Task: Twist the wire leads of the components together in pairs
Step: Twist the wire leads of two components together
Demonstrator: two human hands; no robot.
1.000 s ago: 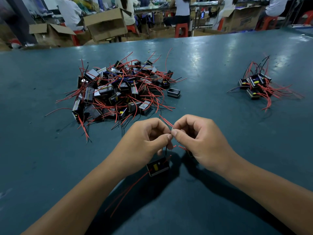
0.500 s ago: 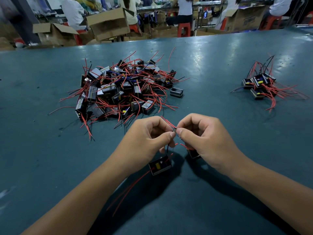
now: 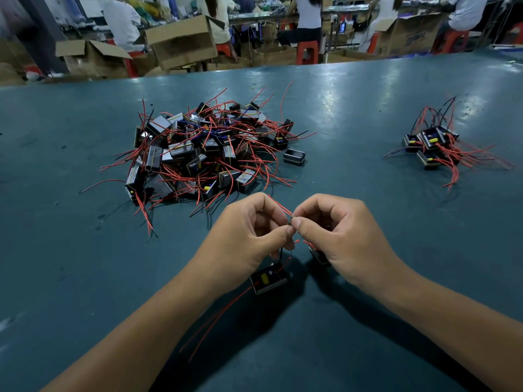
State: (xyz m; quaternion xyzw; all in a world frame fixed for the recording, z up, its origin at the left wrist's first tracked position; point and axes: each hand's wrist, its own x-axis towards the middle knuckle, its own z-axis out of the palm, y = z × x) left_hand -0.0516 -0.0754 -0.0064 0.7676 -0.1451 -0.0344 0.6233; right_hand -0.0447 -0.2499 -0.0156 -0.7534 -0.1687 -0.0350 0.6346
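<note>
Wire leads [image 3: 288, 215] pinched dead centre above the worktop [image 3: 353, 114], right where both hands meet. Left hand [image 3: 249, 236] curled tight, thumb and forefinger closed on the leads; right hand [image 3: 336, 236] the same, grip nipped down on the same spot, fingertips of the two hands touching. Red strands poking up and back from the pinch. Hanging just below the left hand, a small black component [image 3: 268, 278] with a yellow part on its face, tilted, long red leads trailing down toward the near edge. Second component [image 3: 319, 256] tucked under the right hand, mostly hidden by the palm, only a dark corner showing. Further back on the left, a big heap of components [image 3: 198, 154], black blocks tangled in red wire with a few black and blue strands, one lone black block [image 3: 294, 157] sitting just beside its right edge. Far off to the right, well apart, a smaller cluster [image 3: 433, 148] of components with leads bunched together. Beyond the far edge, cardboard boxes [image 3: 181, 43], red stools [image 3: 307, 52] and seated people, blurred.
</note>
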